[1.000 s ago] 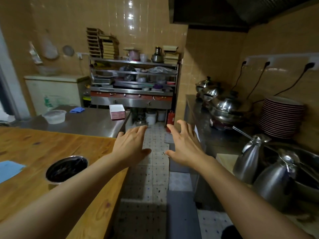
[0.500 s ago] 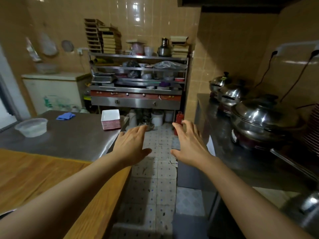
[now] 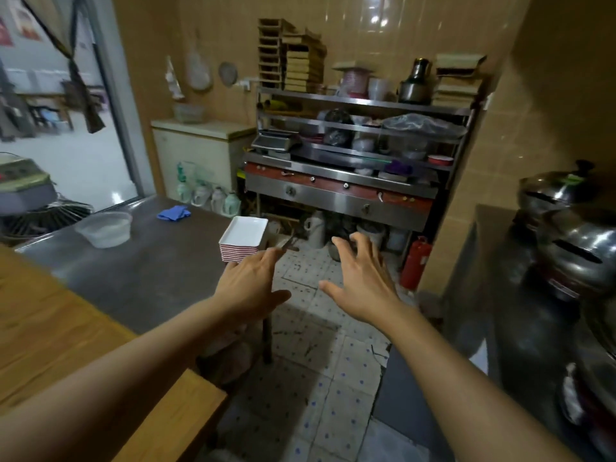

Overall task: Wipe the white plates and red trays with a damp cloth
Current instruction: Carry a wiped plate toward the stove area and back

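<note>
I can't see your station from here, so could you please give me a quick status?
Both hands empty, left hand and right hand open. Stack of trays ahead on steel counter, untouched. Blue cloth farther back. Nothing blocking.

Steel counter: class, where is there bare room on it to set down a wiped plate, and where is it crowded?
The steel counter is bare between the plastic tub, blue cloth and stack of plates, and nearer, towards the wooden counter. The stack's corner is crowded.
</note>
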{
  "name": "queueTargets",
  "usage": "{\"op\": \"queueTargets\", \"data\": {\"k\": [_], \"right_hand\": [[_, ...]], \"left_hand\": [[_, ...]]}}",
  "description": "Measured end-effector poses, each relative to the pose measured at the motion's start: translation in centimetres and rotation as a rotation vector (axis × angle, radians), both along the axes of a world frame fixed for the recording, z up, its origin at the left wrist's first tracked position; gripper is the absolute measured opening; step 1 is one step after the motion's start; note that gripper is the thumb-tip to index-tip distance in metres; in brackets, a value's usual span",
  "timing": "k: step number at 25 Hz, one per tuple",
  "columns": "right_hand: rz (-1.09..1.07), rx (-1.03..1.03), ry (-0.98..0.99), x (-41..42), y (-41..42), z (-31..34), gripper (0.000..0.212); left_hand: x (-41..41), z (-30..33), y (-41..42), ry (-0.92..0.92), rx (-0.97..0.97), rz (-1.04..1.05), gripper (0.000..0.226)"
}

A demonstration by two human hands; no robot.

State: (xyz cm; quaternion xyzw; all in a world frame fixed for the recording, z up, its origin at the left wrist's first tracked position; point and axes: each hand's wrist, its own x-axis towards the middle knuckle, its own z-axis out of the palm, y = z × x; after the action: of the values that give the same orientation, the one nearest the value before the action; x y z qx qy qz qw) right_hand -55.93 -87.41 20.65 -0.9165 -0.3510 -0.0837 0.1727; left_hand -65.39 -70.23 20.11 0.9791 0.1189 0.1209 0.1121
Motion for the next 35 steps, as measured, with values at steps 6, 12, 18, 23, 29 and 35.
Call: {"op": "queueTargets", "data": {"k": [6,12,18,23,29,35], "right_hand": [[0.120,-0.024,0.014,8.1,6.7,-2.1,0.077],[0.176,-0.076,0.063,16.8,14.9,-4.3,0.074],[0.243,-0.124,0.145,23.9,23.2,-8.1,0.072],[0.300,-0.137,0.219,29.1,29.3,-11.8,0.069],[0.307,-0.141,0.349,33.0,34.8,-15.8,0.078],[0.199,-0.140,0.506,34.3,37.7,-20.0,0.098]], "left_hand": [[7.6,-2.2,5.5,-0.025,-0.014,0.117,0.068],[15.2,-4.4,13.8,0.036,-0.055,0.262,0.079],[20.2,-7.3,20.4,0.101,-0.123,0.389,0.072],[24.2,-10.3,24.5,0.126,-0.188,0.506,0.065],[27.5,-14.7,29.0,0.145,-0.327,0.657,0.059],[30.0,-19.4,33.5,0.174,-0.484,0.730,0.063]]}}
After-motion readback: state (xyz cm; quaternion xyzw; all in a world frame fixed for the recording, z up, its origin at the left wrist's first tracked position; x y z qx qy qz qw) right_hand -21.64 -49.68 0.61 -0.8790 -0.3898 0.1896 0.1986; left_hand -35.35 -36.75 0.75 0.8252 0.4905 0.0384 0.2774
